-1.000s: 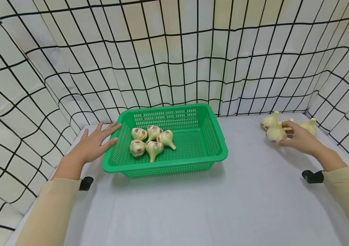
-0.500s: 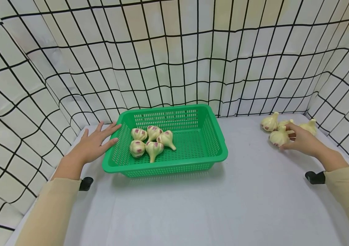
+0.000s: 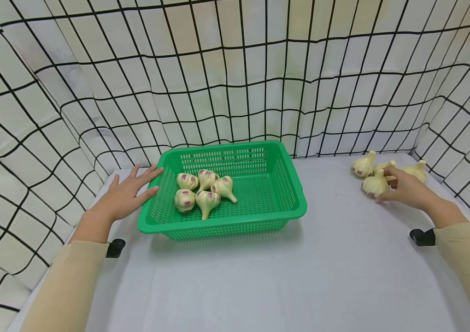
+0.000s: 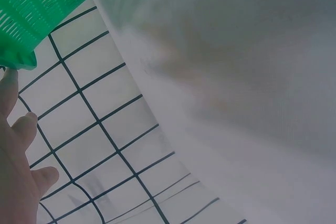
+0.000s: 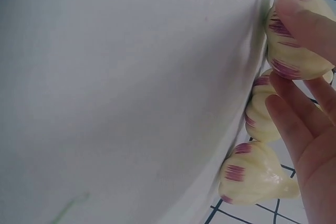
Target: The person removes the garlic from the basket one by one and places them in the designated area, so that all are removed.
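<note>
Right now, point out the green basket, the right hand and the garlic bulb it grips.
Green basket (image 3: 253, 194), head view: bare part of its floor.
Right hand (image 3: 411, 190), head view: middle of the hand.
Garlic bulb (image 3: 374, 186), head view: its rounded body.

A basket (image 3: 222, 225) sits at my twelve o'clock on the worktop (image 3: 235, 286), five garlic bulbs (image 3: 208, 199) toward its nine-o'clock end, beside my left hand (image 3: 125, 193). At two o'clock my right hand (image 3: 411, 189) holds a bulb (image 3: 374, 186), with three more bulbs (image 3: 362, 167) at its eleven, one and two.

No legible text, label, brand, number or sign in any view.
</note>
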Demonstrator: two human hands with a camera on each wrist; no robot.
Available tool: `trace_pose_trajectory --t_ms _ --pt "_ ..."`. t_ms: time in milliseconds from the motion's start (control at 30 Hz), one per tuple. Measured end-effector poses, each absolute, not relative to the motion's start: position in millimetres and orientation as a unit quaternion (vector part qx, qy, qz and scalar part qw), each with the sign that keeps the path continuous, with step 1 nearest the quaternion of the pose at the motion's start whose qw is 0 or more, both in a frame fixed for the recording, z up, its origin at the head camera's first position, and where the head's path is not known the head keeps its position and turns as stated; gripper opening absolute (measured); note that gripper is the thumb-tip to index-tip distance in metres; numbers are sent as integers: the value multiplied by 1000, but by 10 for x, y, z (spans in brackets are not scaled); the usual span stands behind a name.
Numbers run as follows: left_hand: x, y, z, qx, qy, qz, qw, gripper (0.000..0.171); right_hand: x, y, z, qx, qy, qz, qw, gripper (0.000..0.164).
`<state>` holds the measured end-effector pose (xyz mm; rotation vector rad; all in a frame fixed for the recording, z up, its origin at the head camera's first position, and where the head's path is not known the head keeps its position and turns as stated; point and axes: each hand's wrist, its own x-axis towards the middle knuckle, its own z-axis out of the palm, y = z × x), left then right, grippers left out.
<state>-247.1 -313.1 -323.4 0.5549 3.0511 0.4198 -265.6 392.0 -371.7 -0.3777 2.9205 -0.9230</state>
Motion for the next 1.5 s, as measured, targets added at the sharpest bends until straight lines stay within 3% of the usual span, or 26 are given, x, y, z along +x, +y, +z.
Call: trace_pose_trajectory --t_ms 400,700,1500 --pt "-2455 -3114 -3207 180 974 141 6 67 -2626 3971 -3739 -114 948 -293 44 87" --pt "-2452 -3110 -3214 175 975 138 7 67 -2591 3992 -3745 -125 947 -293 37 71" --pt "-2463 -3116 -3216 178 974 137 4 67 -2498 4071 -3562 -130 955 -266 -4 49"
